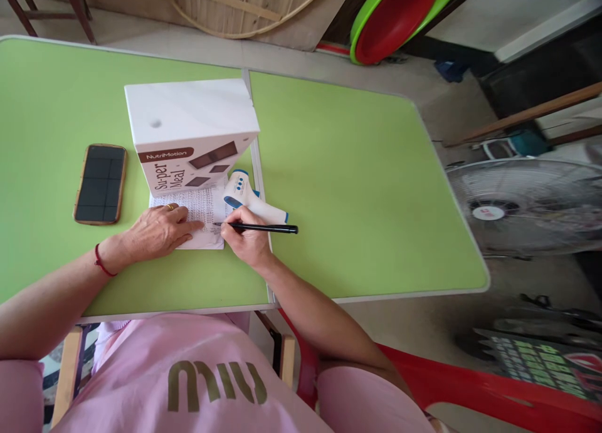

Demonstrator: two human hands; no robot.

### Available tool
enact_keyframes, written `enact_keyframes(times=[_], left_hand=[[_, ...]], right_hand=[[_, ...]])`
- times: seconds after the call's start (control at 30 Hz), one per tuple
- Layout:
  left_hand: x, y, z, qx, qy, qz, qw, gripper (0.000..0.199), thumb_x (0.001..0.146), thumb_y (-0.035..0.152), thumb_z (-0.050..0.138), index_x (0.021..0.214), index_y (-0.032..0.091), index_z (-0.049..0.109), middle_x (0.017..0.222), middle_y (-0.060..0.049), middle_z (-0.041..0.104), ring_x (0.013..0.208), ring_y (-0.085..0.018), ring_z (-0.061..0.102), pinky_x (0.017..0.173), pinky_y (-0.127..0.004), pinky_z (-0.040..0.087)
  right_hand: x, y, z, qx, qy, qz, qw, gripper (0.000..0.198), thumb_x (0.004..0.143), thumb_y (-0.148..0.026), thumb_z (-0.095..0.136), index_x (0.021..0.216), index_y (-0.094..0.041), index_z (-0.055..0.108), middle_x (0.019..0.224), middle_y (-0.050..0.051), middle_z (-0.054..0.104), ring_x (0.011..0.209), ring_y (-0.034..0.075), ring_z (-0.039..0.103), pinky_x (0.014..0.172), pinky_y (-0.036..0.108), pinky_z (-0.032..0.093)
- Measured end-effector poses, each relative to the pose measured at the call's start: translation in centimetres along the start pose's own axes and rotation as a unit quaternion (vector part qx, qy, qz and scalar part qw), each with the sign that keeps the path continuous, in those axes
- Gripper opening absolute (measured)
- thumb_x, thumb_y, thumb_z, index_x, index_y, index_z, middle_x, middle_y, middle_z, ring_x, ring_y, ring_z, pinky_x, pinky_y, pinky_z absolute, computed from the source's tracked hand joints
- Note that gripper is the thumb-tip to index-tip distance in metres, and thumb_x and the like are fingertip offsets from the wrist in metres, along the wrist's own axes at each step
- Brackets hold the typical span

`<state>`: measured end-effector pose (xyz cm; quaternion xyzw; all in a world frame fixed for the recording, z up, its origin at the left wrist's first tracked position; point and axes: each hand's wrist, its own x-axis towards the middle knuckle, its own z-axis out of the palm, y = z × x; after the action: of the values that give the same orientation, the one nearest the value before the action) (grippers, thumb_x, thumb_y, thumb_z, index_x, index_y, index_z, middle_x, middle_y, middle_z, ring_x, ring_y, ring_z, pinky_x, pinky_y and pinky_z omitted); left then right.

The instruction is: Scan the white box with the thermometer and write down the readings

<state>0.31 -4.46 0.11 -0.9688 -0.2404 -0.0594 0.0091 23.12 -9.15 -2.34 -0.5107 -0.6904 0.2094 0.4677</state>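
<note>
A sheet of paper [205, 239] covered in small handwriting lies on the green table. My left hand [162, 231] rests on its left part, fingers stretched out and holding nothing. In my right hand [248, 240] is a black pen [273, 229], its tip touching or close to the paper's right part. Just beyond the paper stands a white and brown box [192, 116] printed "NutriMotion" and "Super Meal". A white and blue infrared thermometer [254, 202] lies beside the box, right behind my right hand. The paper's far edge is partly hidden by the box.
A phone [100, 183] in a brown case lies left of the box. The green table [348, 182] has a metal seam across it. A standing fan [489, 210] is past its right end. Red and green basins [392, 19] lean behind, and a red chair [451, 383] is at lower right.
</note>
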Motion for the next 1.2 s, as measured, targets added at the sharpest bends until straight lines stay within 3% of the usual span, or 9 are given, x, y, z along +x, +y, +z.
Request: enact_keyframes(times=[1.2], left_hand=[[0.12,0.14,-0.12,-0.002,0.006,-0.001,1.0,0.026,0.098,0.031,0.055,0.122,0.028,0.065,0.087,-0.005,0.059,0.064,-0.021,0.056,0.053,-0.032,0.038]], right_hand=[[-0.01,0.0,0.02,-0.001,0.006,-0.017,1.0,0.013,0.082,-0.02,0.056,0.071,-0.021,0.049,0.058,-0.005,0.056,0.049,0.008,0.05,0.048,0.021,0.043]])
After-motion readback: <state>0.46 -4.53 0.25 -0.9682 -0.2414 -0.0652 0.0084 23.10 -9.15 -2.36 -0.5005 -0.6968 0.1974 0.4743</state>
